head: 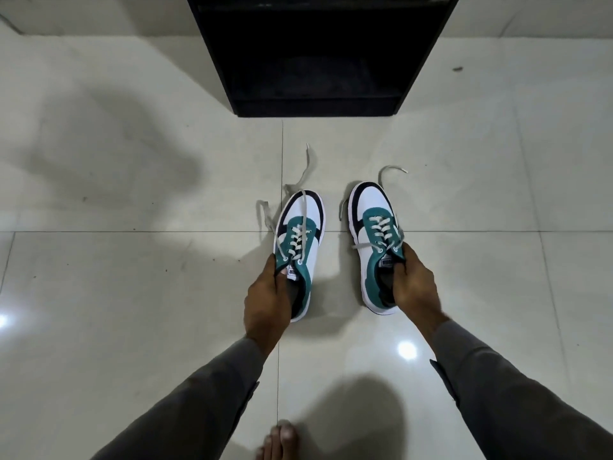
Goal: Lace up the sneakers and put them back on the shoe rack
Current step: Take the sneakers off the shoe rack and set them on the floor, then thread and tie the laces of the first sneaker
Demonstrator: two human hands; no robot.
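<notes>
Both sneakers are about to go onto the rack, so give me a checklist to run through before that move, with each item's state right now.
1. Left hand grips the left sneaker at the collar: ok.
2. Right hand grips the right sneaker at the collar: ok.
3. Laces threaded through the eyelets on both: ok.
4. Laces tied: not ok; loose ends trail onto the floor.
5. Shoe rack opening straight ahead and free of other shoes: cannot tell, its inside is too dark.
6. Floor between sneakers and rack free of obstacles: ok.
</notes>
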